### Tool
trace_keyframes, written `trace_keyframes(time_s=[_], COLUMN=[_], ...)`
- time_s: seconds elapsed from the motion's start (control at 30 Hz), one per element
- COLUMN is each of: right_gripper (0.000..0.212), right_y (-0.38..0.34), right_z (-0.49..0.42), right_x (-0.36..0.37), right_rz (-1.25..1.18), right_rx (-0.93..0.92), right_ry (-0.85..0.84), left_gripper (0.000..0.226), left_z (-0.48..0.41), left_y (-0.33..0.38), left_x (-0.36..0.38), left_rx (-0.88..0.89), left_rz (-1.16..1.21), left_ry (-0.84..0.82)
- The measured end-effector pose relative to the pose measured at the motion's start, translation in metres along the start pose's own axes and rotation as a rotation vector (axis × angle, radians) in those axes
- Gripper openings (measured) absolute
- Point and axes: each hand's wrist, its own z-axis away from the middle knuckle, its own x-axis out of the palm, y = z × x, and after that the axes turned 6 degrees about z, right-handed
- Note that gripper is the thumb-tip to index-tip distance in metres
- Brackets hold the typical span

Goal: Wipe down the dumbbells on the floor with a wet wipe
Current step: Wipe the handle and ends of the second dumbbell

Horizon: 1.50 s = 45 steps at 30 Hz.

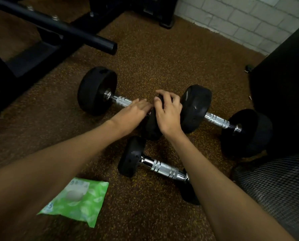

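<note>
Three black-headed dumbbells with chrome handles lie on the speckled brown floor. The left dumbbell (96, 91) has its right head under my hands. My right hand (168, 112) curls over the top of that head and grips it. My left hand (134, 113) lies flat on the same dumbbell's handle, fingers straight and touching the head. The right dumbbell (218, 120) lies just beyond my right hand. The near dumbbell (162, 167) lies between my forearms, its right head partly hidden by my right arm. A green wet wipe pack (82, 202) sits beside my left forearm. No loose wipe shows.
A black tube and frame of gym equipment (61, 28) cross the upper left. A dark block (284, 87) stands at the right, with a grey mesh surface (275, 185) below it. A white brick wall (232, 18) runs along the back right.
</note>
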Motion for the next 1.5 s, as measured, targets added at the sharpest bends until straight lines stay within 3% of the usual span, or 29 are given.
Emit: trace_keyframes(time_s=[0.23, 0.3, 0.37, 0.5, 0.6, 0.67, 0.83, 1.07, 1.5], right_gripper=[0.031, 0.031, 0.031, 0.031, 0.031, 0.031, 0.03, 0.03, 0.03], right_y=[0.003, 0.002, 0.001, 0.001, -0.002, -0.002, -0.006, -0.013, -0.012], right_z=[0.0, -0.001, -0.001, 0.0, 0.002, 0.002, 0.002, 0.004, 0.002], right_x=[0.002, 0.001, 0.0, -0.001, -0.002, -0.003, -0.004, -0.011, -0.011], right_rz=[-0.003, -0.022, -0.034, -0.025, -0.033, -0.026, -0.023, -0.05, -0.043], right_rx=[0.001, 0.017, 0.025, 0.019, 0.023, 0.025, 0.027, 0.049, 0.064], right_ry=[-0.014, -0.022, -0.031, -0.025, -0.02, -0.014, -0.007, -0.015, -0.014], left_gripper=[0.058, 0.061, 0.065, 0.03, 0.03, 0.032, 0.033, 0.033, 0.036], left_z=[0.046, 0.062, 0.072, 0.041, 0.009, -0.001, -0.003, 0.011, 0.003], left_y=[-0.014, -0.018, -0.017, -0.007, 0.001, 0.008, 0.022, 0.011, 0.025], left_x=[0.026, 0.033, 0.036, 0.026, 0.009, 0.003, -0.002, -0.006, -0.019], left_rx=[0.23, 0.208, -0.068, -1.004, -1.169, -1.193, -1.196, -1.054, -0.975], left_rz=[-0.046, 0.106, 0.506, 1.3, 2.088, 2.257, 2.263, 2.306, 2.361], left_ry=[0.196, 0.156, 0.153, 0.365, 0.451, 0.465, 0.34, 0.167, 0.059])
